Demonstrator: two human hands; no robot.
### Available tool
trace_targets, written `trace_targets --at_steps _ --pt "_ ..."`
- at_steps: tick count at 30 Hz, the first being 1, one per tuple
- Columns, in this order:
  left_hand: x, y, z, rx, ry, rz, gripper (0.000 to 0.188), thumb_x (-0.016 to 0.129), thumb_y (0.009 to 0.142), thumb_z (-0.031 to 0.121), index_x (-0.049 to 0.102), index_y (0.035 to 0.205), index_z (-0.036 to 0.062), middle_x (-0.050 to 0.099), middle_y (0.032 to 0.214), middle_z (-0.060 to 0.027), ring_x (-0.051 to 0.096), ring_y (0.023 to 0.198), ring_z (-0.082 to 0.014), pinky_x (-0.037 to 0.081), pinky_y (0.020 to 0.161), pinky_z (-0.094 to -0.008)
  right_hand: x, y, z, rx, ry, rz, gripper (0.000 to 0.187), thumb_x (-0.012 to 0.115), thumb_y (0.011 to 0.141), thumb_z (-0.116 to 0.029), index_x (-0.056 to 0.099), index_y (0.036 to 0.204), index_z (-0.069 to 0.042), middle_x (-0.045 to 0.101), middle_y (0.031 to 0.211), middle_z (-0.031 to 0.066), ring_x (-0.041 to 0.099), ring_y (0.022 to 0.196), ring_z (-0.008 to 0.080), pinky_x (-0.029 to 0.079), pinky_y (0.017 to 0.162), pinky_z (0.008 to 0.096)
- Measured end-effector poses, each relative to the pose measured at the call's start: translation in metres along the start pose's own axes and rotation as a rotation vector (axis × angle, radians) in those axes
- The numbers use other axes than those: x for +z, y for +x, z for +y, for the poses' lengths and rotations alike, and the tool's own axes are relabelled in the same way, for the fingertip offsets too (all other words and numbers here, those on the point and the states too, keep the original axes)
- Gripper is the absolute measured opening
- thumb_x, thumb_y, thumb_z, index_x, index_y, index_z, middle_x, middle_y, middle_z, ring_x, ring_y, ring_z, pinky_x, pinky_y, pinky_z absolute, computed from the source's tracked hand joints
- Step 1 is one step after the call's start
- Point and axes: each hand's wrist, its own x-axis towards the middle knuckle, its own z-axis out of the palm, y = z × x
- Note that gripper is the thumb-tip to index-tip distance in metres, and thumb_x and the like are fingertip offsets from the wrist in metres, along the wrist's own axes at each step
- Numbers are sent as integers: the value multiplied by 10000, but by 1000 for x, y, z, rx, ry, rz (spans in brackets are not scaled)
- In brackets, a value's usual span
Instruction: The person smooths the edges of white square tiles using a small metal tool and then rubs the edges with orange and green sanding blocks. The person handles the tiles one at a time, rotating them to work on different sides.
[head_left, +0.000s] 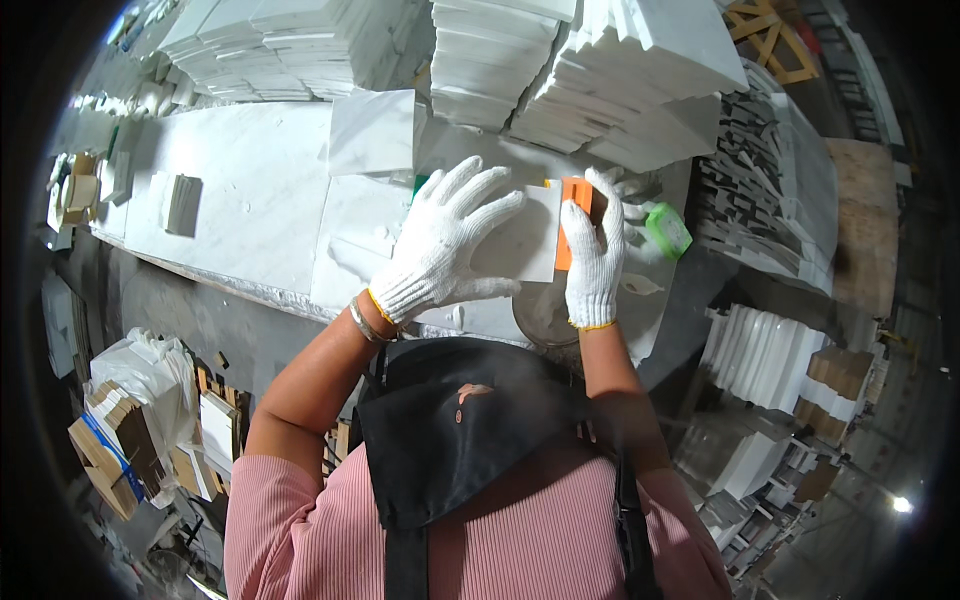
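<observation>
Right hand (597,262): gloved, closed around an orange block (577,191), thumb on its upper face. Block sits against the right edge of the white tile (537,243). Left hand (440,235): gloved, fingers spread wide, thumb apart, nothing gripped; it is over the left side of the white tile, contact hard to tell.

White tile lies flat, between the hands. Probably stone or ceramic: stiff, fairly heavy for its size, brittle at corners, face likely slick under knit gloves. Best hold: opposite edges, palms flat, no prying at corners. Orange block looks rigid, likely light; take it by the long sides.

Further out: bright green block (667,230) right of the white tile; marbled slab (372,130) left and beyond it; stacked white slabs (495,62) behind it. Pale surface (255,165) runs off to its left.
</observation>
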Motion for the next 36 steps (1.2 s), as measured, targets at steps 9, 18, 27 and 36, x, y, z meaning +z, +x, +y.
trace_targets --at_steps 9,18,27,36 --pt "-2 0 2 -15 -12 0 924 883 651 534 565 1440 172 458 1540 -137 389 1451 -418 328 1156 -616 -1 -28 -16 42 59 -8 525 699 960 -103 506 1441 -18 548 1412 114 544 1247 189 467 1063 363" --pt "0 -1 0 -10 -25 4 929 883 646 534 566 1439 170 455 1542 -136 386 1451 -424 323 1155 -616 -19 -21 -6 106 68 -24 493 692 970 -139 532 1426 -46 562 1399 102 576 1201 178 494 1023 340" --pt "-3 1 1 -5 -16 -11 935 876 654 549 561 1442 154 449 1549 -142 378 1457 -426 323 1156 -615 1 11 0 48 8 46 510 725 955 -185 549 1405 -22 581 1358 105 573 1197 185 456 1066 360" --pt "-2 1 0 -4 -10 -19 922 876 657 541 564 1443 173 452 1547 -141 386 1454 -421 328 1159 -614 2 -11 -2 -105 -109 29 571 751 927 -132 512 1427 4 572 1377 157 560 1254 241 452 1084 391"
